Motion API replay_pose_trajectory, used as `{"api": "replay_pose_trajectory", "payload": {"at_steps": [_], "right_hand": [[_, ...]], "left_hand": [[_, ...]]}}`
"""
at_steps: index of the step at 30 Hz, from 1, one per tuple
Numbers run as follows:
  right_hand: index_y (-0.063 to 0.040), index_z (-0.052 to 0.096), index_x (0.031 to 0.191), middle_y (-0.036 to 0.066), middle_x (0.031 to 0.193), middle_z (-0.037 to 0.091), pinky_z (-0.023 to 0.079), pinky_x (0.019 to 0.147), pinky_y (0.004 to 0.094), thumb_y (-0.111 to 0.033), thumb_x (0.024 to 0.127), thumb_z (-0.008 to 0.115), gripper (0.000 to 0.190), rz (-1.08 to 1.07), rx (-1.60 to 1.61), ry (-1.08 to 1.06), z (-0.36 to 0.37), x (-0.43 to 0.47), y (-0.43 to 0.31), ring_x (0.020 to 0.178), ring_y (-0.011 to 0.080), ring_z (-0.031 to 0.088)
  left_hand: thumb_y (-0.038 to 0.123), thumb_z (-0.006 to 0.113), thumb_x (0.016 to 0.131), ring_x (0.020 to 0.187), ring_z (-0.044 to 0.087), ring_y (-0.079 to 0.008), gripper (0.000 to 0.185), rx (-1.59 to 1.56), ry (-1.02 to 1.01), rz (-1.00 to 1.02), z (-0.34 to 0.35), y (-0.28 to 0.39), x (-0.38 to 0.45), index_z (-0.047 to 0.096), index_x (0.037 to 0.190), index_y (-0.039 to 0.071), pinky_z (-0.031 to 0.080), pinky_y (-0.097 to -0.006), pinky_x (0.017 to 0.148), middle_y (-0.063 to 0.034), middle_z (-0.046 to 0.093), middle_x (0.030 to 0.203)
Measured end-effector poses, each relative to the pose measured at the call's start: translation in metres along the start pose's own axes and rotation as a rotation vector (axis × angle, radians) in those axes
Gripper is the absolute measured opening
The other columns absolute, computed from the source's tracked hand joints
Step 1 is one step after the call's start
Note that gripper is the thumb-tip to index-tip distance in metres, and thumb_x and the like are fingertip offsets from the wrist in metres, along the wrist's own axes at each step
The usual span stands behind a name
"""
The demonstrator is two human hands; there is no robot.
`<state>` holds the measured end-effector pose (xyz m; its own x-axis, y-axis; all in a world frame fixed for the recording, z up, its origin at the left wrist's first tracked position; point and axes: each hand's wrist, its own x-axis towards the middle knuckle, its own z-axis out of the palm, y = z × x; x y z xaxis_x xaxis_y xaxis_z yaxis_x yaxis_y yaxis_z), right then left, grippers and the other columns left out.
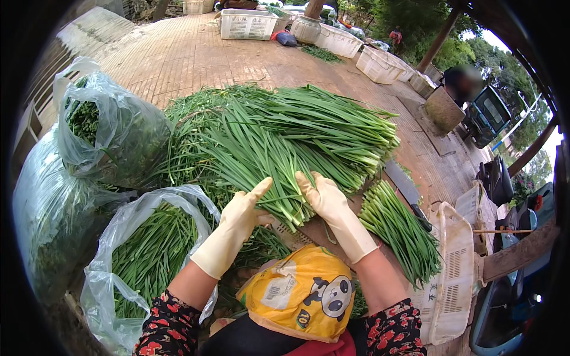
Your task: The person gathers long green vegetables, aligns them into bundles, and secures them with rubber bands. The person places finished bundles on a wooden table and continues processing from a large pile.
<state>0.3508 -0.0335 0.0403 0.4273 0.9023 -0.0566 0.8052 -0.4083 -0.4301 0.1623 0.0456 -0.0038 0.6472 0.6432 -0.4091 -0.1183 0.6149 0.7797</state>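
Cream rubber gloves cover both hands. My left hand (238, 220) is at the left side of a loose bunch of garlic chives (267, 173), thumb raised, with some fingers hidden under the stems. From the right, my right hand (325, 196) presses its fingers against the same bunch near the pale cut ends. Between them the bunch lies with its stem ends towards me. Behind it is a large heap of garlic chives (329, 120), stem ends to the right. A neat bundle of chives (396, 231) rests right of my right hand, beside a broad-bladed knife (403, 182).
An open plastic bag of chives (156, 253) stands at my left, below a stuffed plastic bag (120, 133). A yellow panda-printed sack (307, 289) covers my lap. White plastic crates (452, 271) stand at right and far back. A person (461, 84) is near a scooter.
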Motion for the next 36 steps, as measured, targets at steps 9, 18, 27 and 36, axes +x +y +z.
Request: {"api": "replay_pose_trajectory", "payload": {"at_steps": [9, 18, 27, 36], "right_hand": [[0.017, 0.021, 0.139, 0.025, 0.120, 0.053, 0.053, 0.079, 0.0348, -0.046, 0.074, 0.071, 0.104, -0.161, -0.271, -0.218, 0.040, -0.099, -0.115, 0.090, 0.0294, 0.063], [0.009, 0.036, 0.136, 0.022, 0.119, 0.054, 0.047, 0.085, 0.0403, -0.024, 0.069, 0.072, 0.083, -0.608, -0.100, 0.517, 0.036, -0.165, -0.114, 0.101, 0.0333, 0.058], [0.008, 0.019, 0.142, 0.022, 0.119, 0.056, 0.047, 0.092, 0.0406, -0.024, 0.061, 0.086, 0.110, -0.320, 0.615, 0.411, -0.091, -0.139, -0.077, 0.106, 0.0343, 0.058], [0.002, 0.060, 0.100, 0.006, 0.097, 0.065, 0.052, 0.071, 0.0278, -0.006, 0.063, 0.079, 0.042, -0.382, 1.063, 0.210, -0.075, -0.057, 0.018, 0.086, 0.0140, 0.061]], "left_hand": [[0.046, 0.057, 0.091, 0.124, 0.048, -0.0316, 0.069, -0.708, -0.270, 0.151, -0.039, -0.078, -0.052, 0.037, 0.143, 0.006, 0.036, -0.0475, 0.107, -0.0160, 0.046, 0.140], [0.055, 0.068, 0.078, 0.123, 0.048, -0.0288, 0.085, -0.400, -0.332, 0.427, 0.004, -0.039, -0.139, 0.039, 0.140, 0.005, 0.037, -0.0433, 0.108, -0.0149, 0.050, 0.136], [0.010, 0.078, 0.062, 0.112, 0.058, -0.0226, 0.072, 0.137, -0.357, 0.846, 0.116, 0.041, -0.093, 0.051, 0.129, -0.001, 0.045, -0.0351, 0.097, -0.0127, 0.061, 0.122], [0.004, 0.084, 0.053, 0.106, 0.053, -0.0146, 0.089, 0.520, -0.616, 0.791, 0.131, 0.038, 0.004, 0.042, 0.131, 0.002, 0.043, -0.0283, 0.096, -0.0064, 0.055, 0.123]]}}
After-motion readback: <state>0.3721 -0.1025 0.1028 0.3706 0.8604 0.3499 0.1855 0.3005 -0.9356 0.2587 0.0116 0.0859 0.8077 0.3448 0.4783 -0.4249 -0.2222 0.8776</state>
